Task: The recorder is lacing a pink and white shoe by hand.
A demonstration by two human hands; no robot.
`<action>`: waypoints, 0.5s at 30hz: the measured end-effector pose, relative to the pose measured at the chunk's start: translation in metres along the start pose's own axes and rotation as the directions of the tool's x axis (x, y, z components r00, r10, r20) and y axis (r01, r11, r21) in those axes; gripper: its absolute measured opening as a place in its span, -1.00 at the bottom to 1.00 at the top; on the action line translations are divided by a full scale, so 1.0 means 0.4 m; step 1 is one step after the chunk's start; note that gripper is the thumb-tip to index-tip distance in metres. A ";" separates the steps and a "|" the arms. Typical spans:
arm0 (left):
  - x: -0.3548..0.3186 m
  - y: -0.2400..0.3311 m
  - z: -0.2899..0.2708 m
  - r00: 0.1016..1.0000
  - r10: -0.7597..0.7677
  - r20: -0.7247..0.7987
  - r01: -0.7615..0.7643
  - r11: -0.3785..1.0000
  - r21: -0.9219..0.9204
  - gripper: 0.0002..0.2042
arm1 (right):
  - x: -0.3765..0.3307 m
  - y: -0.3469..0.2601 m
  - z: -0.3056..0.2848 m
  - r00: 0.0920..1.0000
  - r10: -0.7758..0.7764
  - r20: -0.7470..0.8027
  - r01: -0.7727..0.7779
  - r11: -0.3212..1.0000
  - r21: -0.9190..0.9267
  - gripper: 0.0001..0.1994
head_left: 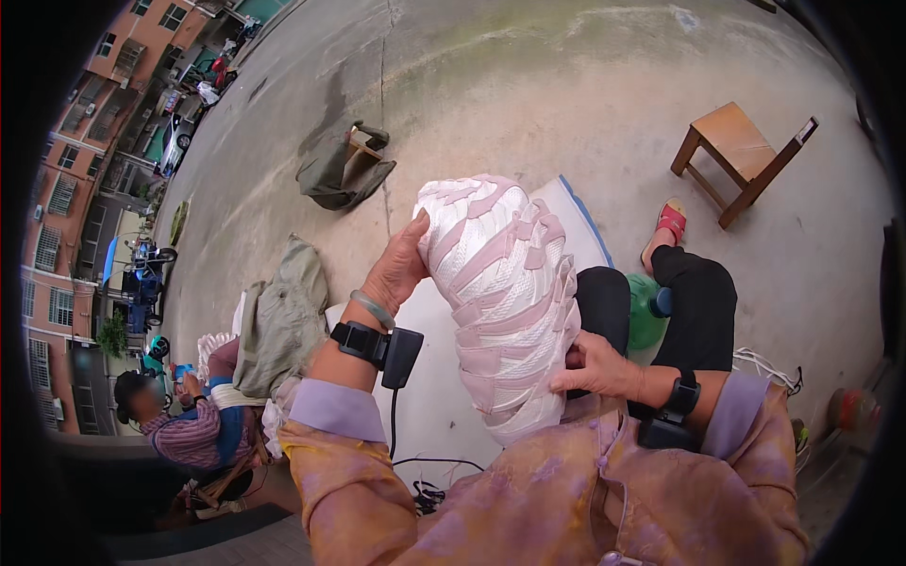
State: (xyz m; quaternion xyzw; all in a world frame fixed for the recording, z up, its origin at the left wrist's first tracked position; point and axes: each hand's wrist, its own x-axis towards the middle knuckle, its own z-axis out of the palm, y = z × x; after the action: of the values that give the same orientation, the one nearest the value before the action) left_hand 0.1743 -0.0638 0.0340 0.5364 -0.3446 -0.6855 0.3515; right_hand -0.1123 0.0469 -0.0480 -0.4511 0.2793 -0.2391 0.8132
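Concrete yard (528, 85), wooden stool (741, 156) far right. Left hand (396, 269) and right hand (599, 366) clamp the pink-white shoe upper (500, 292); best kept steady, fingers closed on both edges.

Mottled orange-pink jacket, lilac cuffs – black wrist devices on both arms, cabled; green bangle (372, 308), seemingly jade

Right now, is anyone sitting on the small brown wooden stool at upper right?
No, the small brown wooden stool stands with nobody on it on the grey concrete ground, beyond the person's foot in a red sandal.
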 end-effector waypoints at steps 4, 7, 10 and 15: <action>0.029 -0.075 0.002 0.993 0.116 0.024 -0.114 0.989 -0.094 -0.30 | -0.011 0.017 -0.004 0.995 -0.092 0.038 0.097 0.982 -0.163 -0.28; 0.033 -0.106 0.040 0.991 0.132 0.016 -0.126 0.972 -0.197 -0.33 | -0.045 0.036 -0.009 0.981 -0.125 0.146 0.161 0.950 -0.269 -0.21; 0.027 -0.145 0.065 0.985 0.163 0.062 -0.142 0.956 -0.258 -0.30 | -0.089 0.025 -0.053 0.991 0.017 0.131 0.013 0.974 -0.226 -0.35; -0.041 -0.202 0.105 0.987 0.161 0.023 -0.145 0.937 -0.317 -0.20 | -0.159 0.012 -0.194 0.887 0.398 0.235 -0.295 0.879 -0.375 -0.54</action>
State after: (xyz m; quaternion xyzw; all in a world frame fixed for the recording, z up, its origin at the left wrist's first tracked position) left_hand 0.1271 -0.0040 -0.0186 0.4285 -0.2803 -0.7150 0.4761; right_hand -0.2101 0.0433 -0.0710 -0.5536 0.2635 0.0344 0.7893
